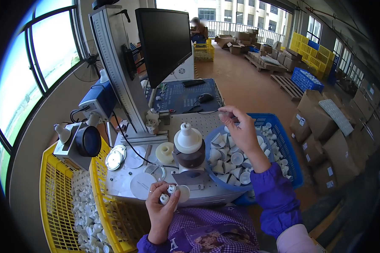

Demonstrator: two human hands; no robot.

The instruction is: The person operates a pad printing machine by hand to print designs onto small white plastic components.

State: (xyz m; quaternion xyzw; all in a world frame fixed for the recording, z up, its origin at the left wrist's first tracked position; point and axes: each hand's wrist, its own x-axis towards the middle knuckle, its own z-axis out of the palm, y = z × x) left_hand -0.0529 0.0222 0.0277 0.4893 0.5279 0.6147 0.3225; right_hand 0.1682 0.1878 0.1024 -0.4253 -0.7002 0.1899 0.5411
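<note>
My left hand [159,211] is closed around white plastic bulb housings [172,189], low in front of the workbench. Two narrow ends with small metal tips show between its fingers, and a wide pale rim sticks out on the right. My right hand [242,128] is raised over a round blue basin [213,173] of white cup-shaped housings, with thumb and fingertips pinched together. Whatever is in that pinch is too small to make out. Between the hands, another white housing [188,138] stands narrow end up on a dark cylindrical fixture [190,158].
A monitor [164,44] on a metal column [114,63] rises behind the bench. Left stands a yellow crate [50,202] of white housings; right, a blue crate [297,162]. Metal rings [114,159] and discs lie on the bench. A person [197,31] sits far back near cartons [240,40].
</note>
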